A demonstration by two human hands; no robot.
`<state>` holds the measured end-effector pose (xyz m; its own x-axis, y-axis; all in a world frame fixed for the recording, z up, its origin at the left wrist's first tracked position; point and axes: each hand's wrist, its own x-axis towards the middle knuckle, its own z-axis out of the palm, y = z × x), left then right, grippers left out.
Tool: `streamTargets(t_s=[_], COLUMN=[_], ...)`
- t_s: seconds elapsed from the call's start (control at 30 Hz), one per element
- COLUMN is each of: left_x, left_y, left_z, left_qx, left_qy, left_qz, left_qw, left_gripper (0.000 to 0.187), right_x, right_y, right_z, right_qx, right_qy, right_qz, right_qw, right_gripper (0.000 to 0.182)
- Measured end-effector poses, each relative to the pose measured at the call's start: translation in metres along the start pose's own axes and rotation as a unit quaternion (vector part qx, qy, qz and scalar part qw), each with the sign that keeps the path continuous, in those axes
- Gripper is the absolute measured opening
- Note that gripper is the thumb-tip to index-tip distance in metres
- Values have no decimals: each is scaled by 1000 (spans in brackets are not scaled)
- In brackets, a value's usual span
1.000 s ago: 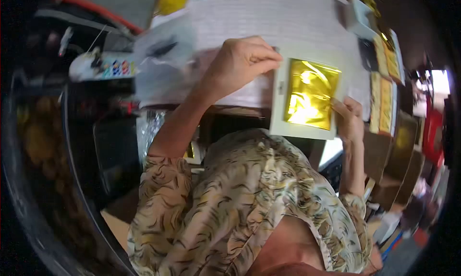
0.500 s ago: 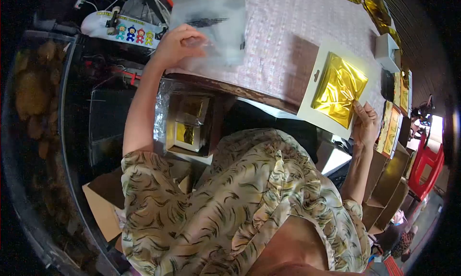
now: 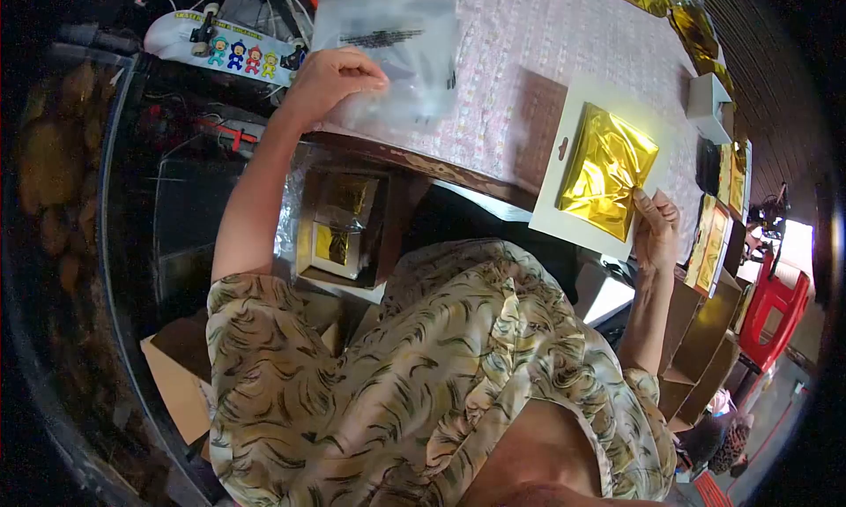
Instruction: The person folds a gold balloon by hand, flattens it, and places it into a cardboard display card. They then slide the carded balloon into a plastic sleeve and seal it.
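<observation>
My left hand (image 3: pixel 339 82) lies over a stack of clear plastic bags (image 3: pixel 414 62) with dark print, at the table's left corner. Its thumb and fingertips are pinched together on the top bag's plastic. My right hand (image 3: pixel 656 229) grips the lower right edge of a white backing card (image 3: pixel 551 190) between thumb and fingers. On that card, which has a hang hole on its left, lies a folded shiny gold foil packet (image 3: pixel 610 167). The thumb presses on the foil's edge, and the card is tilted over the table's front edge.
The table (image 3: pixel 502 57) has a patterned pale cloth. Below it stands an open box (image 3: pixel 339 273) with gold packets. A small white box (image 3: pixel 708 108) and gold foil (image 3: pixel 696 26) are at the right. Left is a skateboard (image 3: pixel 220 48); far right, a red plastic stool (image 3: pixel 775 309).
My left hand's fingers have come together on the bag and moved slightly right. My right hand has shifted a little left with the card and foil packet.
</observation>
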<state>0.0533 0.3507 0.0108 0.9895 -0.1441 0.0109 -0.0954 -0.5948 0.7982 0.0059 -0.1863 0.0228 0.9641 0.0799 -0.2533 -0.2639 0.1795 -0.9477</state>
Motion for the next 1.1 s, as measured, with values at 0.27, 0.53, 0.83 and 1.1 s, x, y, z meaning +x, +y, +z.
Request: streamTargets(t_s=[0.27,0.53,0.83,1.1], left_x=[18,98,104,100], left_y=[41,129,148,155], left_z=[-17,92,223,219], left_qx=[-28,51,50,56], left_qy=[-15,117,31,23], left_qz=[-128,70,34,38], left_qw=[991,989,998,997], left_gripper=[23,16,36,27], right_x=[-6,12,34,33], right_y=[-12,-27,-20,-19], right_z=[-8,-48,-101,-77], right_qx=[20,35,38,76], right_qy=[-16,26,25,70], right_qz=[-20,-6,8,42], right_qw=[999,999,999,994], right_gripper=[17,11,22,17])
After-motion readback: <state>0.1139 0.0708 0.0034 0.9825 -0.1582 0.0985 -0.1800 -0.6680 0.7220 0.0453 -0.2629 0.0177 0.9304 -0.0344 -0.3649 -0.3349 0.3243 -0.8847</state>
